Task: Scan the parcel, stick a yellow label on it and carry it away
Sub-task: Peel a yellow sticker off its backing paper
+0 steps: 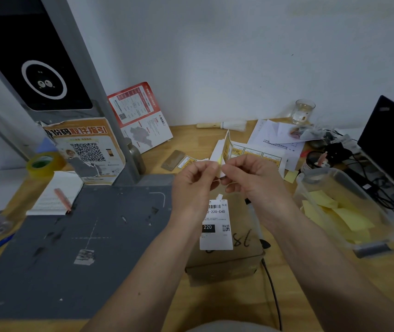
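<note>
Above the parcel [224,257], which is set on the tabletop [311,279], a yellow label [220,160] on its backing strip is pinched between the left hand [191,185] and right hand [253,178].

Parcel [224,259] partly behind wrists; plastic tub [339,207] perhaps motion-blurred.

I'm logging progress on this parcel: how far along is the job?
Whether it was scanned can't be told; the parcel sits beside the grey scan mat. In hand: the left hand and right hand pinch a yellow label strip. Left: sticking the label on, carrying it away.
</note>
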